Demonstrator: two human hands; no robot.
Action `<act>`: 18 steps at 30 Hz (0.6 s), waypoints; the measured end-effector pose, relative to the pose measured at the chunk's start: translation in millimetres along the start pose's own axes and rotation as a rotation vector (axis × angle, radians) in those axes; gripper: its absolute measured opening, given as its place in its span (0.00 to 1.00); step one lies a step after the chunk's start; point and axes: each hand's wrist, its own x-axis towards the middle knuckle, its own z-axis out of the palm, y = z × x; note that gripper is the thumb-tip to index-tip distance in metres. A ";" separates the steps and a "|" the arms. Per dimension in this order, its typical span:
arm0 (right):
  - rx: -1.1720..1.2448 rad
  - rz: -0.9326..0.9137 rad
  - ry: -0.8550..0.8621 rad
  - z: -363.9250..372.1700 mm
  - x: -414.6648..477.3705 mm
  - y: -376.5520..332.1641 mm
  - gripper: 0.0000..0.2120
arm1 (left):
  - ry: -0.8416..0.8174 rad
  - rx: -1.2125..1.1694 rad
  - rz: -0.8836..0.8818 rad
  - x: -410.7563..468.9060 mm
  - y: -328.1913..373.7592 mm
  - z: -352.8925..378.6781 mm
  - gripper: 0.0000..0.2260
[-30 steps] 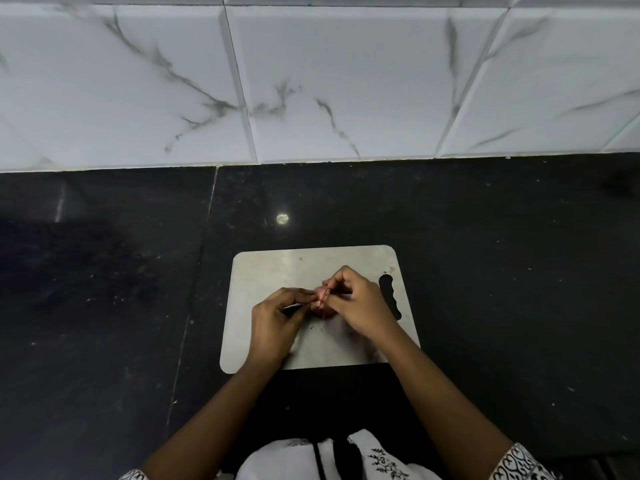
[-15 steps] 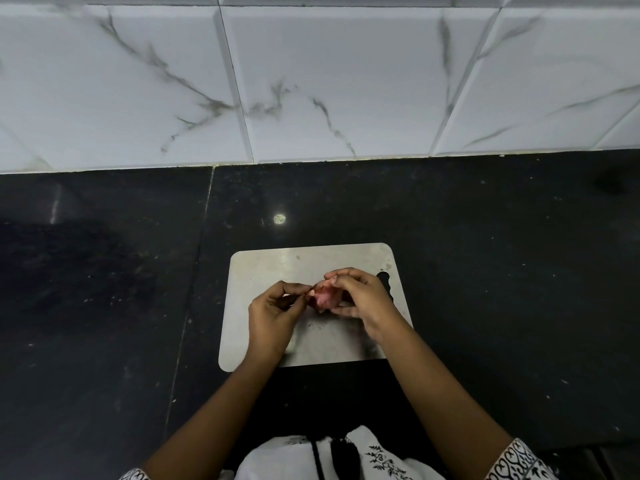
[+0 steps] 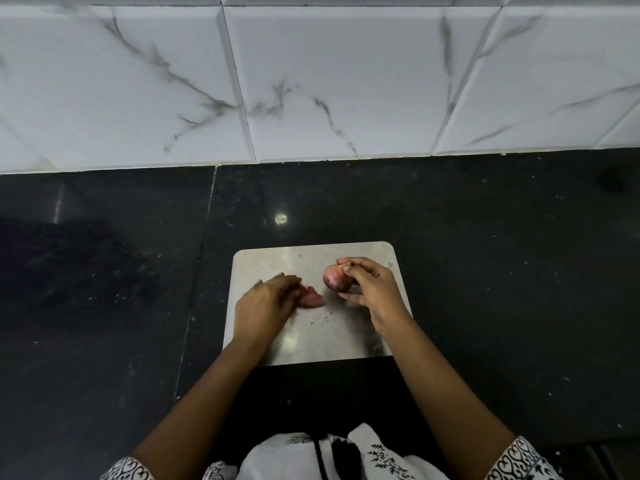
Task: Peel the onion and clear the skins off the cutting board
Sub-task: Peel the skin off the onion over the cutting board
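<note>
Handle as light, firm, likely slick: small round reddish onion (image 3: 334, 278) pinched top-and-bottom by curled fingers of right hand (image 3: 373, 293) over pale rectangular cutting board (image 3: 304, 259); flimsy pink skins (image 3: 312, 299) touched by near-straight fingers of left hand (image 3: 265, 306).

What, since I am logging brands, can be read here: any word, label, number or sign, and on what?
No readable text anywhere in this view.
The cutting board: bare, unmarked.
The wall tiles: grey veins only.
The sleeves: black ornamental print, no letters.
The onion: no sticker.
</note>
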 end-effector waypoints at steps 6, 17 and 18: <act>-0.106 -0.078 -0.077 -0.3 -8.0 -10.1 0.08 | -0.100 -0.413 -0.156 3.3 6.0 -26.7 0.24; -0.069 -0.287 -0.243 2.9 -22.6 -25.8 0.06 | -0.078 -0.837 -0.161 -9.6 55.7 -24.1 0.23; -0.108 -0.312 -0.227 2.1 -22.9 -27.3 0.07 | -0.069 -0.858 -0.167 -10.4 55.3 -24.1 0.23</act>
